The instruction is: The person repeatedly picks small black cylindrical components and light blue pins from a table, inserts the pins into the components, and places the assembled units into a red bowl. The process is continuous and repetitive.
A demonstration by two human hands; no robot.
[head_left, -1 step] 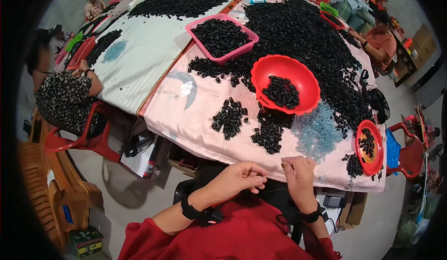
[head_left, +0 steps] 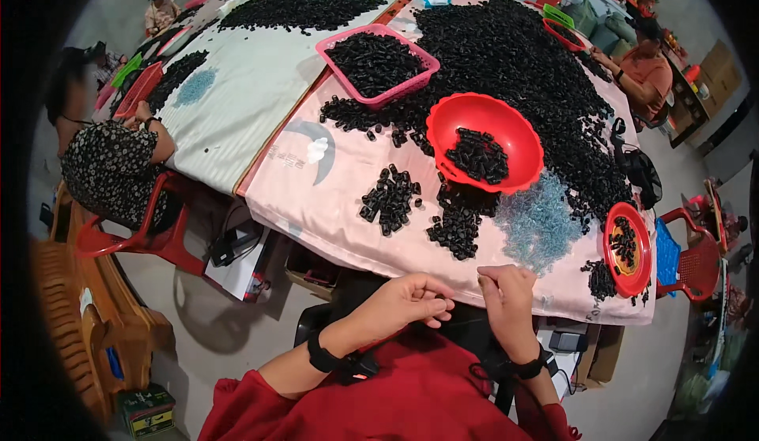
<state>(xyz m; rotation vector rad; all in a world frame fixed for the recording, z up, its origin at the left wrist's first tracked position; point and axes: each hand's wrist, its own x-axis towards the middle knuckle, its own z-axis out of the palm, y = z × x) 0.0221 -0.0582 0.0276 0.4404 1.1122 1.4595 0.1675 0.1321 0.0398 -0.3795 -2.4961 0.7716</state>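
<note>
**2 hands close together at the table edge**

Left hand (head_left: 407, 303): thumb and fingers curled together; a dark bit (head_left: 440, 296) shows between them, identity unclear. Right hand (head_left: 510, 299): thumb near index fingertip, contents hidden; cannot tell if it grips anything. Nearest stock: 1 heap of small black cylindrical pieces (head_left: 455, 235) and 1 of tiny translucent pale-blue pieces (head_left: 541, 226), on pink printed cloth (head_left: 316, 220) near the red scalloped bowl (head_left: 518, 137). Handling, judged: pinch lightly, steady wrists, fingertips in sight.

Lighting is fairly even, with distortion toward blackened corners.
</note>
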